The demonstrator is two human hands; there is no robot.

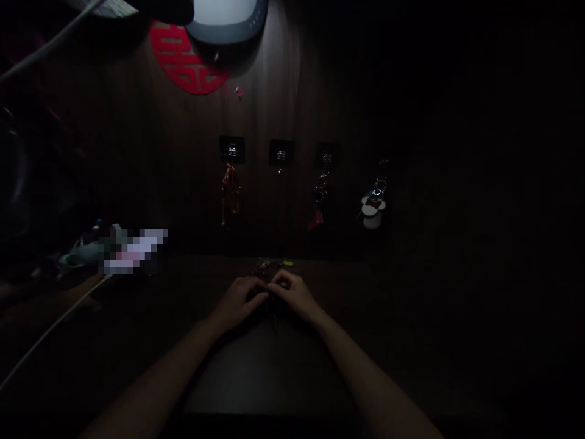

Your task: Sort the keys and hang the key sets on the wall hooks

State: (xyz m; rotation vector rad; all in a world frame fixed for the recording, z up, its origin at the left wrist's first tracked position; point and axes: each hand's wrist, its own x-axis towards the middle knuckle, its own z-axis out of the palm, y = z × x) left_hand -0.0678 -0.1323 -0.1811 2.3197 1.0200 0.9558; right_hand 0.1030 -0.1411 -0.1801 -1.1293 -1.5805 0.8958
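Note:
My left hand [242, 302] and my right hand [295, 296] meet at the fingertips over a dark wooden surface [256, 378]. Both are closed, thumb against fingers, around something small that the dimness hides. Below the fingertips a thin, faintly shiny strip [275, 320] points towards me; its kind is unclear. Just beyond my fingers lies a small metallic cluster, apparently keys [262, 265], beside a yellow tag [287, 263].
On the back panel several hooks hold a red-orange tassel [231, 189], a keyring [321, 192] and a white flower-shaped charm [373, 210]. A lit lamp-like device [226, 21] overlaps a red paper cutout [189, 67]. A white cable [55, 335] runs to a bright blurred-out object [134, 251] at left.

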